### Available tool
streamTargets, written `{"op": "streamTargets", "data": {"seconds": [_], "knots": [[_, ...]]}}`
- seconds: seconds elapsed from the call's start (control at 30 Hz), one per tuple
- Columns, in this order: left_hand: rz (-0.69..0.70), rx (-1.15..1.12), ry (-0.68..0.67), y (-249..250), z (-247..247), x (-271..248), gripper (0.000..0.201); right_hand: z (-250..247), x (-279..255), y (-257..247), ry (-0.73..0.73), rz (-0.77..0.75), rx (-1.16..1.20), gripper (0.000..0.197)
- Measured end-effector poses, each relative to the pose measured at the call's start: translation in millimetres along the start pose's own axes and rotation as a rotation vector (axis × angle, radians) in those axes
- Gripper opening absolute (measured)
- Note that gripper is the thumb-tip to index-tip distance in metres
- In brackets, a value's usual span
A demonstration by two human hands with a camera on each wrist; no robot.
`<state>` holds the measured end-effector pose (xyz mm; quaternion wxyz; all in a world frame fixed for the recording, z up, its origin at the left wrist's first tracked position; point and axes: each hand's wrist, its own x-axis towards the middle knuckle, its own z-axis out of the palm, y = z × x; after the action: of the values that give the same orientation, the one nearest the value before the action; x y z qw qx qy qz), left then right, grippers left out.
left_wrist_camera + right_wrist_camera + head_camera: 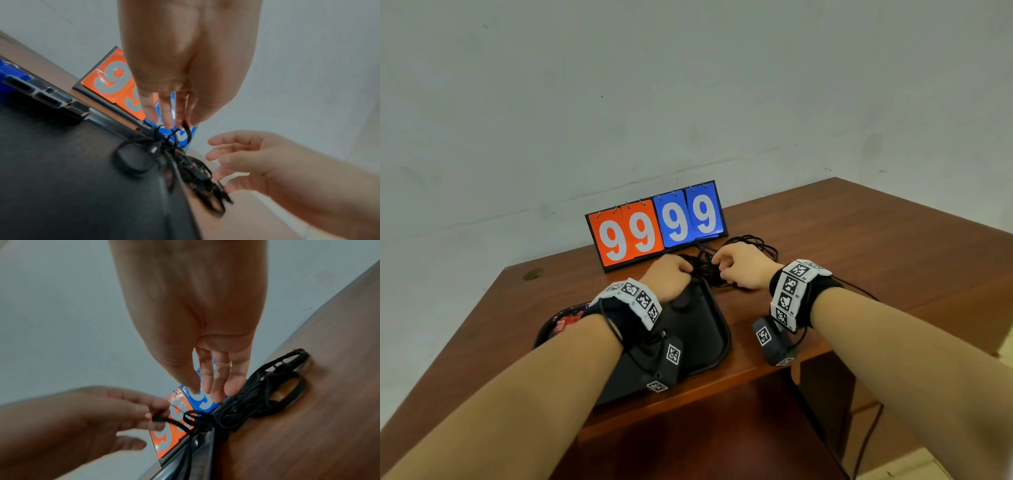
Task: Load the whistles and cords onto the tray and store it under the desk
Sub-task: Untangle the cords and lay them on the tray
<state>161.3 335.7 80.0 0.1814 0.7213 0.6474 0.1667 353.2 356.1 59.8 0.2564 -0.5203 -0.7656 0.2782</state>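
Note:
A tangle of black cords (pixel 710 265) lies on the desk by the far right corner of the black tray (pixel 709 329), partly draped over its rim. My left hand (pixel 180 125) pinches one cord end (pixel 158 417) between thumb and fingertips above the tray's corner. My right hand (pixel 213 392) hovers over the bundle of cords (pixel 271 394), its fingers fairly straight and brushing the loops, gripping nothing. A round black whistle (pixel 133 160) tied to the cords rests on the tray. A red whistle (pixel 566 323) and a blue whistle (pixel 11 75) lie at the tray's left end.
An orange and blue flip scoreboard (pixel 657 224) reading 9999 stands just behind the cords, close to the wall. The brown wooden desk (pixel 859 240) stretches to the right. The tray sits near the desk's front edge, with the opening under the desk (pixel 722 438) below.

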Motion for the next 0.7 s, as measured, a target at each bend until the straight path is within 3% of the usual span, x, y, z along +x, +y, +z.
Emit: {"op": "streamTargets", "data": {"seconds": [0.13, 0.3, 0.43, 0.57, 0.7], "knots": [[-0.005, -0.399, 0.141, 24, -28, -10, 0.031, 0, 2, -14, 0.067, -0.026, 0.121, 0.046], [0.077, -0.601, 0.180, 44, -56, -18, 0.031, -2, 1, -37, 0.134, -0.105, 0.253, 0.064], [0.125, -0.671, 0.161, 55, -63, -22, 0.032, -10, 5, -51, 0.168, -0.155, 0.273, 0.043], [0.155, -0.683, 0.133, 63, -62, -22, 0.033, -18, 5, -57, 0.170, -0.094, 0.347, 0.016], [0.157, -0.718, 0.112, 67, -55, -18, 0.034, -27, 8, -54, 0.168, -0.030, 0.417, 0.016]]}}
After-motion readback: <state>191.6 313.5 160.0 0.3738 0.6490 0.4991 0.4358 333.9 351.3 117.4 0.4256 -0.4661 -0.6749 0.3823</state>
